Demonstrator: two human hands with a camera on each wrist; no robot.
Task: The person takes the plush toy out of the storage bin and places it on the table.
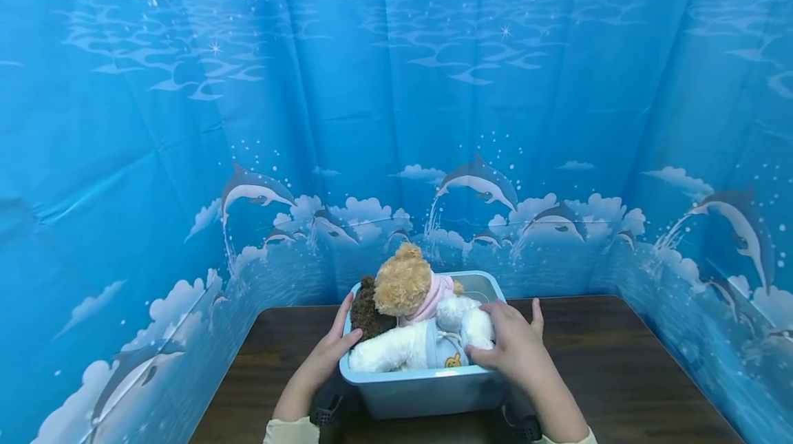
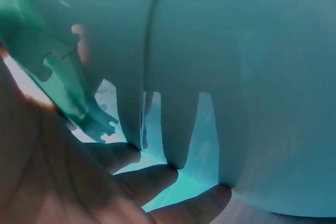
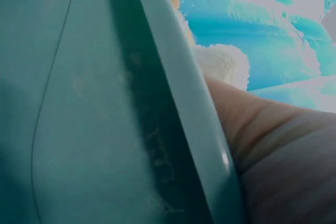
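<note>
Blue bin [image 1: 427, 389] between left hand [image 1: 325, 354], right hand [image 1: 517, 351].

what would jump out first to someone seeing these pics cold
A pale blue bin at the near middle of a dark wooden table, heaped with plush toys: a tan teddy bear on top, a dark brown one to its left, a white one in front. The left hand touches the bin's left side; the right hand rests on the white plush.
</note>
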